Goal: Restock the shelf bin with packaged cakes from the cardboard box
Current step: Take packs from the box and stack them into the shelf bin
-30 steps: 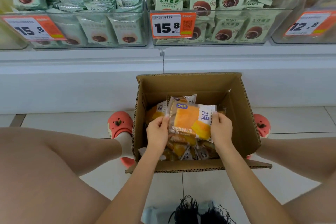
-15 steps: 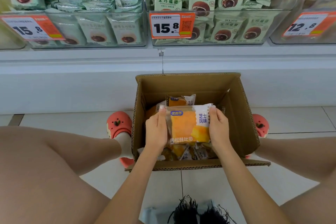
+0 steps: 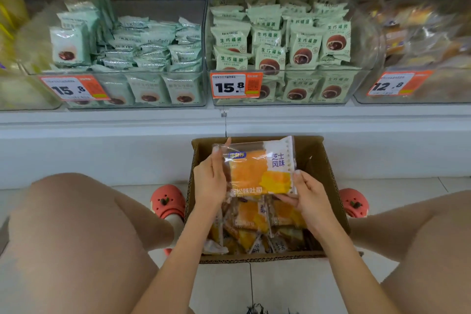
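Head view: L hand (image 3: 209, 181) & R hand (image 3: 307, 195) grip cake pkg (image 3: 257, 168) by its edges, over box (image 3: 328, 181).

Between both hands, an orange-and-yellow cake packet (image 3: 258, 169) with a white, purple-lettered corner. Below the hands, a brown cardboard box (image 3: 328, 176). Above, pale green packets (image 3: 305, 43) and orange-and-white price tags (image 3: 235, 85). Beside the box, coral clogs (image 3: 168, 201).
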`<state>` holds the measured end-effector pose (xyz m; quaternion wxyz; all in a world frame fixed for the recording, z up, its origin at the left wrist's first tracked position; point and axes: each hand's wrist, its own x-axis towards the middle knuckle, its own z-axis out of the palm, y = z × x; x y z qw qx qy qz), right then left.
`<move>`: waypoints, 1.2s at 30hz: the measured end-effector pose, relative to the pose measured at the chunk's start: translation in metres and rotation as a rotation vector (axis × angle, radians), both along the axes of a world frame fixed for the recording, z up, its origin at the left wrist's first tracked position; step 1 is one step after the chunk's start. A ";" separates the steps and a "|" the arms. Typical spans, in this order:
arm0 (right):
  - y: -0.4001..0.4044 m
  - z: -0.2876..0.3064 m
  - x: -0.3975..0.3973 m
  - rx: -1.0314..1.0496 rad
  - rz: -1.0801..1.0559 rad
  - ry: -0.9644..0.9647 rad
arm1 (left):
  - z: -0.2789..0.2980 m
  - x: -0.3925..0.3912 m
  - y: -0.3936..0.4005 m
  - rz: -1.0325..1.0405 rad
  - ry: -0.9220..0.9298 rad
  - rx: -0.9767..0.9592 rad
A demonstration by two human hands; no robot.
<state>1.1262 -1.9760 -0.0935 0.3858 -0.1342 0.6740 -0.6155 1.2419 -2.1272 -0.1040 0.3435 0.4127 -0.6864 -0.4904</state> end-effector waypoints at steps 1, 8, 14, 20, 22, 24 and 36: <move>0.000 0.012 -0.005 -0.029 0.027 -0.045 | 0.012 -0.004 -0.003 -0.005 0.001 -0.024; -0.004 0.132 -0.073 -0.175 0.156 0.070 | 0.115 -0.051 -0.034 -0.145 0.114 -0.165; -0.031 0.281 -0.119 0.016 0.404 0.900 | 0.229 -0.123 -0.051 -0.298 0.231 -0.438; -0.038 0.370 -0.173 -0.034 0.187 1.057 | 0.329 -0.190 -0.071 -0.235 0.358 -0.690; -0.036 0.398 -0.194 -0.027 -0.060 1.068 | 0.351 -0.203 -0.080 -0.092 0.350 -0.967; -0.045 0.422 -0.214 0.017 -0.272 1.161 | 0.360 -0.222 -0.090 0.025 0.191 -1.232; -0.192 0.456 -0.307 0.701 -0.360 1.594 | 0.347 -0.259 -0.110 0.011 -0.330 -1.493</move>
